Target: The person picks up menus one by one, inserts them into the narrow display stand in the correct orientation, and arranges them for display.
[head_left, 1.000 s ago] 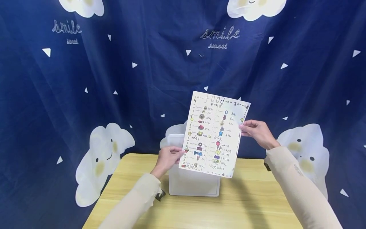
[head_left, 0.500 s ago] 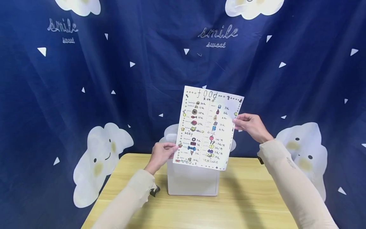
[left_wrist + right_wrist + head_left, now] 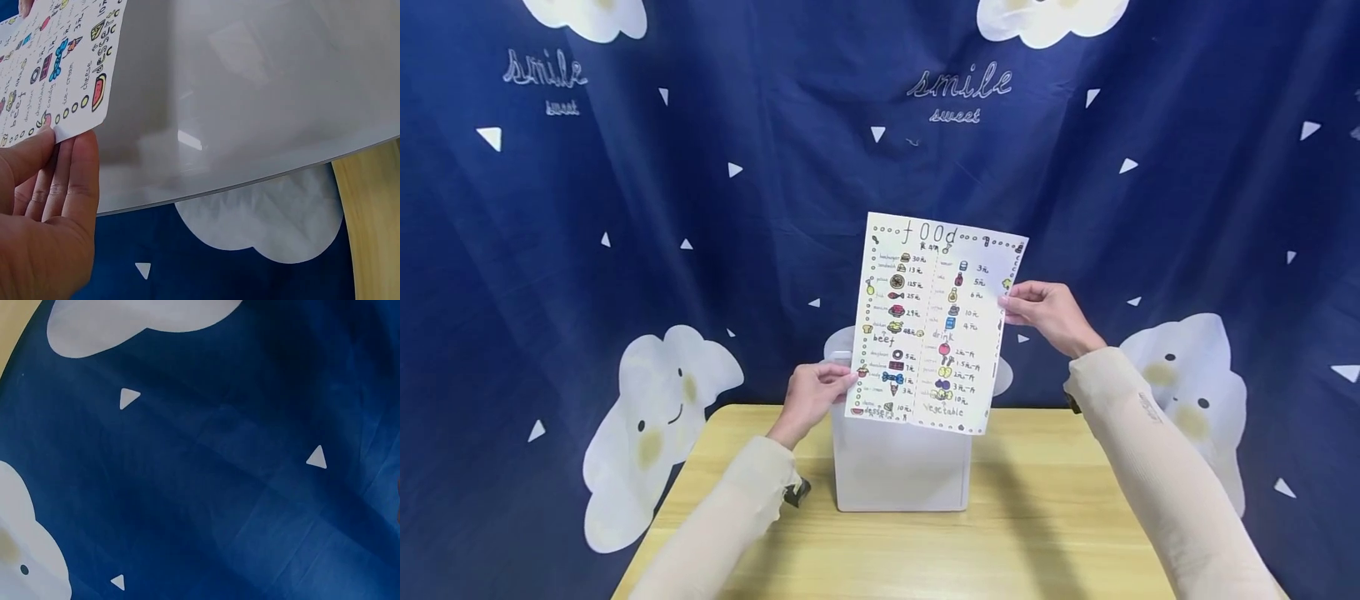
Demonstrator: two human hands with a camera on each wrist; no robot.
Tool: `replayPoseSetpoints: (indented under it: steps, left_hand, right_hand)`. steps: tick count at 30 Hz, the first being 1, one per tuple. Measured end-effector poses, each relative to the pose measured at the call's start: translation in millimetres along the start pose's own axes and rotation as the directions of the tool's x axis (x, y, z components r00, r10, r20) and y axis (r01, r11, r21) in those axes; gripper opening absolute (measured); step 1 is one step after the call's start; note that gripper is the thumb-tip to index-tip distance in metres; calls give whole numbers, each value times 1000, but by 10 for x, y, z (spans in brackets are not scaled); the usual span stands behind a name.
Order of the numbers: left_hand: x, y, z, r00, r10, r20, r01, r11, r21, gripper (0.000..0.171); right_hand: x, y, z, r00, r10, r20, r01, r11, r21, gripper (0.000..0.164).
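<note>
A white paper menu point(image 3: 936, 333), headed "food" and covered in small coloured drawings and prices, hangs in the air, slightly tilted. My left hand point(image 3: 811, 400) pinches its lower left edge between thumb and fingers, which the left wrist view shows close up, with the thumb on the printed face of the menu point(image 3: 69, 81). On the right edge, above the middle, my right hand point(image 3: 1052, 315) pinches the sheet. Behind the paper a white board point(image 3: 901, 471) stands upright on the table, its upper part mostly hidden. The right wrist view shows almost only curtain.
The light wooden table point(image 3: 1060, 500) carries the board near its middle. A dark blue curtain point(image 3: 805, 167) with white clouds, triangles and "smile sweet" lettering hangs behind the table. The board's glossy face point(image 3: 262, 75) fills much of the left wrist view.
Both hands have moved the menu up and to the left in the head view, and it is a little less tilted. The grip at both edges stays the same. The board remains standing.
</note>
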State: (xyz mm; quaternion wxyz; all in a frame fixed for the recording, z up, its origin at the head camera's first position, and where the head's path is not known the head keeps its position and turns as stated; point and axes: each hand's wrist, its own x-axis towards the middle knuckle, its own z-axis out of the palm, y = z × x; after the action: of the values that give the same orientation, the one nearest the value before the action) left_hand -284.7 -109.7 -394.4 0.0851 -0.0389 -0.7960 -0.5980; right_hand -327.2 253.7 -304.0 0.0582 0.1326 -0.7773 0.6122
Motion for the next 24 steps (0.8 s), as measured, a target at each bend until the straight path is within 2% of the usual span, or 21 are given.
replayPoseSetpoints:
  steps: [7,18,24]
  left_hand:
    - [48,79,-35,1000,14,19,-14,1000,-5,16]
    - [142,185,-58,999,33,-1,-32,999,26,17]
    - [170,254,-75,999,50,-12,-50,998,35,16]
  right_hand:
    - [67,-83,-16,1000,-13,-23,13,1000,17,27]
    - [156,-223,-50,999,-41,-32,42,999,20,23]
    - [195,-294,-48,997,-47,-64,46,999,-17,20]
